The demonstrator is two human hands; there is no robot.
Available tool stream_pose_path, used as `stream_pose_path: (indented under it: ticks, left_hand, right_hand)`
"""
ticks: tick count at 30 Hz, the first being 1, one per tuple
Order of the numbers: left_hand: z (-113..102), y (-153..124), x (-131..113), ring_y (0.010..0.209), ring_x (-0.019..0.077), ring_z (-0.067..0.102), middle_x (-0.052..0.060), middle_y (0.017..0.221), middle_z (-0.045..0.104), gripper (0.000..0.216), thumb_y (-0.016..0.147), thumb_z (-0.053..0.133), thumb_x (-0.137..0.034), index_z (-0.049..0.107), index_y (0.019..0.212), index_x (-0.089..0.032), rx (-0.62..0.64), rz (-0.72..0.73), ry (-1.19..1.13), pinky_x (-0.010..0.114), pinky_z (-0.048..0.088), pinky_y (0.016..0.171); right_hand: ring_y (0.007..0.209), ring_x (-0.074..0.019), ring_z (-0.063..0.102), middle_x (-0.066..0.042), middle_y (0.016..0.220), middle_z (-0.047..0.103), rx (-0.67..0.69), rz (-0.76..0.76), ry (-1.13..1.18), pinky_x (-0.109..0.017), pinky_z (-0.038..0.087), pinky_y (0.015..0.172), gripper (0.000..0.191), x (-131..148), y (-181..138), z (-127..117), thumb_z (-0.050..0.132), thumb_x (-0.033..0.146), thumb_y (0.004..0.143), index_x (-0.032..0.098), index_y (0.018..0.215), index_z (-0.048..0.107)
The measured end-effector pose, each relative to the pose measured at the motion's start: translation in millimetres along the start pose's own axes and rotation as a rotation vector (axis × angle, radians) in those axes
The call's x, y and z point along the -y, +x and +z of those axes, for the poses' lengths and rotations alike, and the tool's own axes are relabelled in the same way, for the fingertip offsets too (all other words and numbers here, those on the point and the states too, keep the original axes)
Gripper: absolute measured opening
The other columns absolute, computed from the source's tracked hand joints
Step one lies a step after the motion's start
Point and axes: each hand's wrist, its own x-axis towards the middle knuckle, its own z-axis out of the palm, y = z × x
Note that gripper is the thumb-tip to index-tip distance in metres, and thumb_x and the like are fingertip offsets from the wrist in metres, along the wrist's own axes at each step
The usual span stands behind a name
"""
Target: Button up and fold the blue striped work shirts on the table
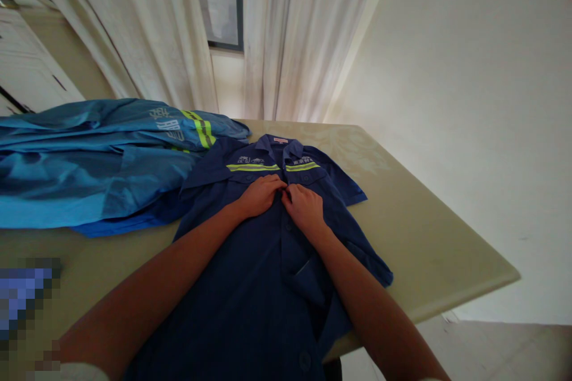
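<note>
1. Heaped at left on the tabletop [429, 220]: blue reflective-striped workwear [129, 175], probably kept aside for working room.
2. Spread front up at centre, collar farthest: navy short-sleeved work shirt [236, 274], presumably laid so for easy reach to the button placket [288, 259].
3. Pinched on the placket edge, likely to steady it: left hand [263, 195].
4. Pinched just opposite, with the exact hold hidden: right hand [306, 205].

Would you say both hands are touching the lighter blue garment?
No, the left hand and the right hand are both on the navy shirt.
</note>
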Motion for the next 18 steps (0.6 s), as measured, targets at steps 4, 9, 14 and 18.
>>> stream_pose_path:
  ticks: [4,9,14,18]
  left_hand:
    - [1.7,0.7,-0.3,0.099,0.0235,0.064,0.009,0.106,0.069,0.04,0.093,0.042,-0.008,0.072,0.115,-0.021,-0.014,0.009,0.005,0.039,0.051,0.09]
    - [1.9,1.2,-3.0,0.099,0.0237,0.064,0.009,0.105,0.071,0.036,0.092,0.042,-0.006,0.072,0.109,-0.018,-0.009,0.005,0.038,0.039,0.05,0.09]
    - [0.8,-0.3,-6.3,0.101,0.0241,0.064,0.008,0.106,0.071,0.032,0.093,0.044,-0.009,0.07,0.107,-0.02,-0.009,0.001,0.101,0.04,0.048,0.089]
    - [0.6,-0.6,-8.0,0.098,0.0242,0.062,0.007,0.101,0.069,0.019,0.096,0.049,-0.018,0.067,0.103,-0.02,-0.051,-0.017,0.141,0.04,0.047,0.088]
  right_hand:
    - [0.092,-0.0219,0.072,-0.01,0.102,0.076,0.021,0.036,-0.053,-0.028,0.046,0.076,0.022,3.6,0.1,-1.2,0.049,0.029,0.103,0.02,0.102,0.069]
    - [0.09,-0.0238,0.073,-0.012,0.104,0.075,0.073,0.092,-0.051,-0.029,0.047,0.074,0.019,7.1,0.5,-4.1,0.051,0.026,0.099,0.019,0.106,0.067]
    - [0.088,-0.0241,0.072,-0.009,0.099,0.076,0.104,0.16,0.083,-0.029,0.044,0.07,0.014,1.5,4.4,0.1,0.056,0.027,0.094,0.021,0.1,0.067]
    - [0.083,-0.0207,0.069,-0.004,0.088,0.075,0.048,0.19,0.233,-0.027,0.041,0.069,0.01,-6.4,7.1,8.7,0.059,0.028,0.09,0.022,0.091,0.067]
